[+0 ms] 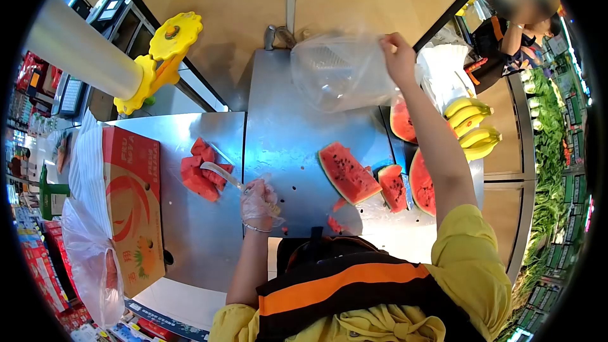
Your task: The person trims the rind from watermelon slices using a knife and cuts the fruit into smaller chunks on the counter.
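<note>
My left hand, in a clear plastic glove, is closed round the handle of a knife whose blade points up and left beside a pile of red watermelon chunks. My bare right hand pinches the edge of a clear plastic bag above the back of the metal table. A large watermelon wedge lies right of centre, with a smaller wedge next to it. More cut watermelon is partly hidden by my right arm.
A cardboard box stands at the left, with a white plastic bag beside it. Bananas lie at the right edge. A yellow-capped post rises at back left. Another person is at back right, near vegetable shelves.
</note>
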The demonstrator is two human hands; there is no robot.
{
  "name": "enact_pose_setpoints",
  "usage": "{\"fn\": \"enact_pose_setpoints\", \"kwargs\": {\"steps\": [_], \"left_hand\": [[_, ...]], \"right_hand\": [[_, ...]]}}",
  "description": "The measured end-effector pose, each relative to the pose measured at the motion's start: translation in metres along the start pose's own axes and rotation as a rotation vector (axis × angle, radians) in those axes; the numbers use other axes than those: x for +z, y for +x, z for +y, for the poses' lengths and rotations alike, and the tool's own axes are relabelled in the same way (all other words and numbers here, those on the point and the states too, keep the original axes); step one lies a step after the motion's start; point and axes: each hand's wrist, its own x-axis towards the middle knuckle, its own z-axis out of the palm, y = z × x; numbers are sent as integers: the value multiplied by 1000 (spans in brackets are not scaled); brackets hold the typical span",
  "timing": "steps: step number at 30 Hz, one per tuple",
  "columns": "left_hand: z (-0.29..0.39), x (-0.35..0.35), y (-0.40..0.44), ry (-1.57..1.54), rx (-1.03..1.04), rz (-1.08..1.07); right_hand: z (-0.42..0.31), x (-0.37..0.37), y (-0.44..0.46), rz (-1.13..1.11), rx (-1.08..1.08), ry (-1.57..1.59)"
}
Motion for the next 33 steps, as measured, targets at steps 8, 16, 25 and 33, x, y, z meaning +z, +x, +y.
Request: {"fn": "enact_pose_setpoints", "kwargs": {"steps": [8, 16, 25, 33], "left_hand": [[2, 12, 16, 9, 30, -87], [1, 18, 23, 16, 38, -157], [-11, 16, 40, -111, 52, -190], [-15, 47, 53, 4, -20, -205]], "right_hand": [[-4, -5, -5, -57, -419, -523], [-120, 61, -115, -961, -109, -275], [-53, 85, -96, -1214, 54, -263], [-59, 93, -97, -1085, 31, -263]]}}
